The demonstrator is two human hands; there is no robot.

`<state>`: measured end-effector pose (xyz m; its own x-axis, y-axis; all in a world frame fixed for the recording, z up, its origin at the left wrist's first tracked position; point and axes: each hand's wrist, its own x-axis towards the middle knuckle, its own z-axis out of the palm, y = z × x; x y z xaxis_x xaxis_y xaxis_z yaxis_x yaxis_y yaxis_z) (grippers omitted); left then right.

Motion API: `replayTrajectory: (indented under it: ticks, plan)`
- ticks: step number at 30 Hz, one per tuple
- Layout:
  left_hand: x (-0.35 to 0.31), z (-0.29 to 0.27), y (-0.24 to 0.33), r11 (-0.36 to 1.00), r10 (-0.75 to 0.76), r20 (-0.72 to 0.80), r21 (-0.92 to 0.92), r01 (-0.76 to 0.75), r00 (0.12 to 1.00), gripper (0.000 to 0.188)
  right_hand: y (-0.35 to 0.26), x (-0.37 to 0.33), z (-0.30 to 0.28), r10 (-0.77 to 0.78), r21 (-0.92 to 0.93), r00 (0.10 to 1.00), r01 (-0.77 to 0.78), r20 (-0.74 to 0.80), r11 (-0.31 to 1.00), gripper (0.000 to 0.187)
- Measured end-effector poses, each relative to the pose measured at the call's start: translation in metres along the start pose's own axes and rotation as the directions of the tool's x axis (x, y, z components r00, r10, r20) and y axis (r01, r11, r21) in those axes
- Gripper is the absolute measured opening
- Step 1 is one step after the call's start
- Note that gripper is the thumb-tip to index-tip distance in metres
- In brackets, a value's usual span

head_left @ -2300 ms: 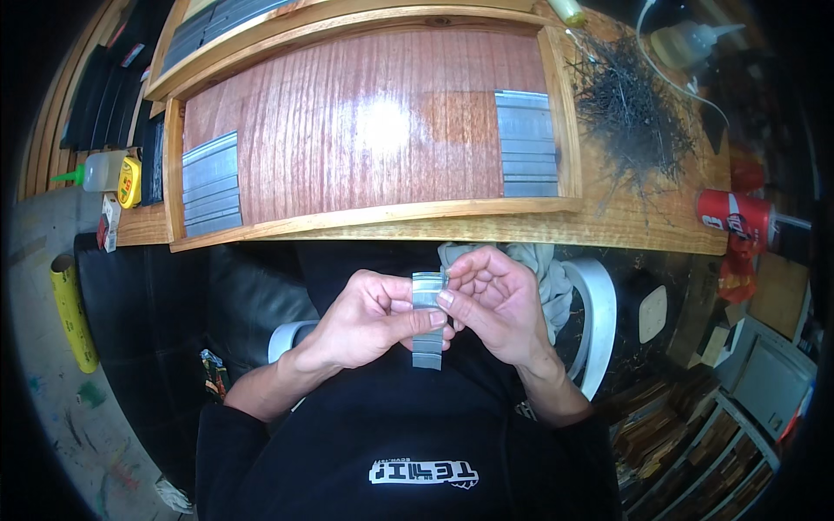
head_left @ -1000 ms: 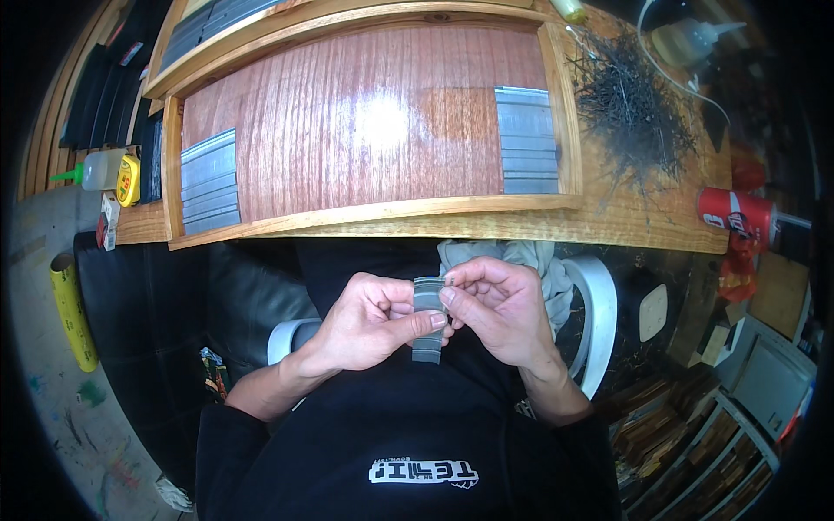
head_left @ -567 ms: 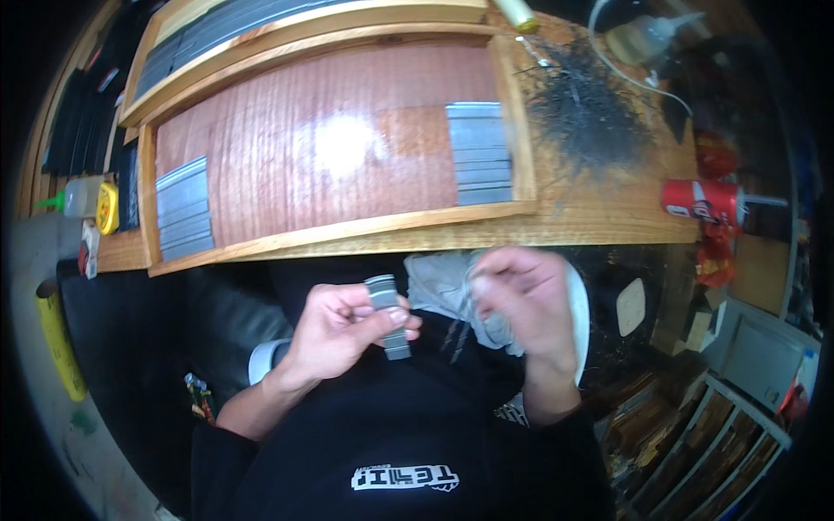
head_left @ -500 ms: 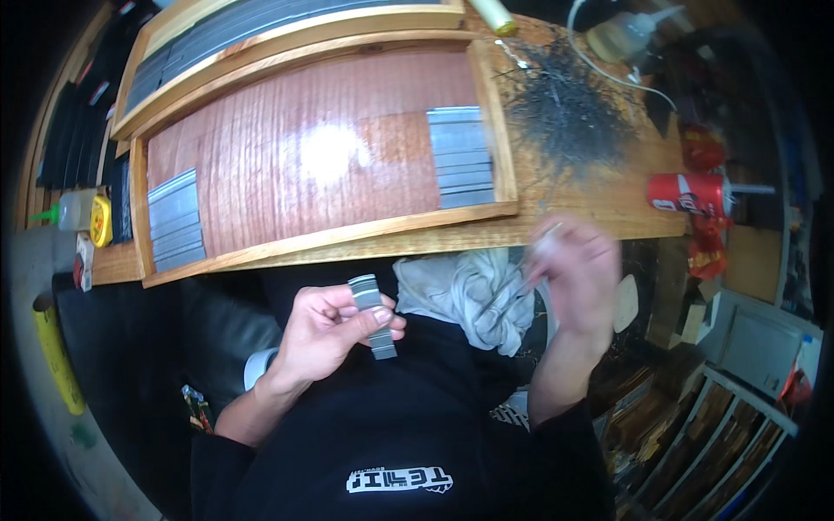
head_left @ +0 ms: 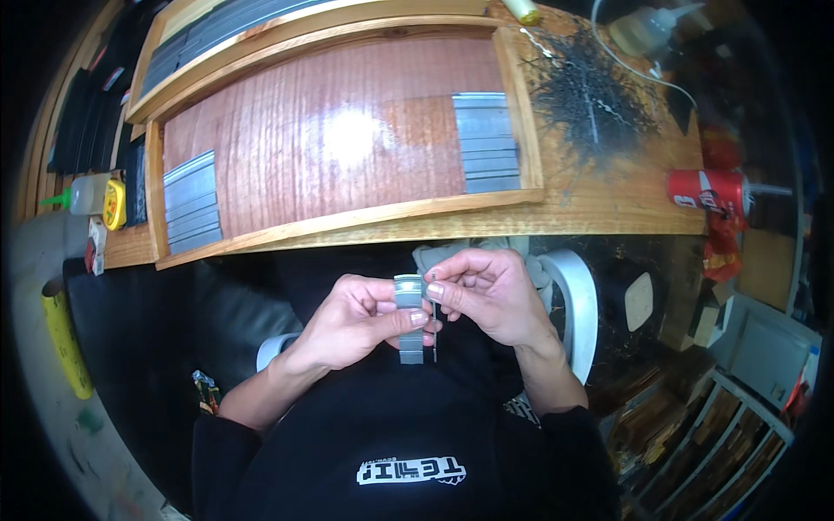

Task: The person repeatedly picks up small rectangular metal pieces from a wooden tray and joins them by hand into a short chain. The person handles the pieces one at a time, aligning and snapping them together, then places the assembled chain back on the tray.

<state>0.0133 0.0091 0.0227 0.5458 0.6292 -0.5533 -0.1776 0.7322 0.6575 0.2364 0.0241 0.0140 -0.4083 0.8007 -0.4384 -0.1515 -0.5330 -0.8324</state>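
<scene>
My left hand (head_left: 352, 321) grips a short stack of grey metal strips (head_left: 409, 318), held upright over my lap. My right hand (head_left: 486, 291) pinches a thin metal pin (head_left: 433, 328) right beside the stack, its tip pointing down. Both hands meet in front of my dark shirt, just below the front edge of the wooden tray (head_left: 347, 226). A crumpled grey cloth (head_left: 434, 256) lies on my lap behind the hands.
The wooden tray holds a row of grey strips at its left (head_left: 191, 204) and another at its right (head_left: 486, 143). A heap of thin dark pins (head_left: 591, 87) lies on the bench at the right, with a red can (head_left: 708, 191) beyond. A yellow tape measure (head_left: 115, 204) sits at the far left.
My right hand reached out to the right toward the bench, then came back to the stack with a thin pin. My left hand kept hold of the strips throughout.
</scene>
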Motion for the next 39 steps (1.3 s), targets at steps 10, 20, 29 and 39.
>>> replayTrajectory:
  ticks: [10, 20, 29, 39]
  plan:
    - [-0.003, -0.003, -0.011, 0.998, 0.034, -0.022, -0.053, -0.035, 0.999, 0.021, 0.021, 0.007, 0.005, -0.093, 0.088, 0.994, 0.089, 0.049, 0.992, 0.015]
    - [0.022, -0.019, 0.003, 0.997, 0.046, -0.086, 0.06, -0.041, 0.995, 0.018, 0.038, 0.029, 0.015, 0.001, 0.224, 0.997, 0.017, -0.08, 0.975, 0.018]
    - [0.001, -0.007, 0.02, 0.287, 0.746, 0.265, 0.7, -0.654, 0.611, 0.029, -0.025, -0.004, 0.035, -0.664, -0.546, 0.731, 0.624, 0.156, 0.559, 0.028]
    - [0.019, -0.009, 0.047, 0.292, 0.796, 0.225, 0.669, -0.683, 0.561, 0.034, -0.052, 0.028, 0.031, -0.707, -0.519, 0.68, 0.683, 0.194, 0.515, 0.03]
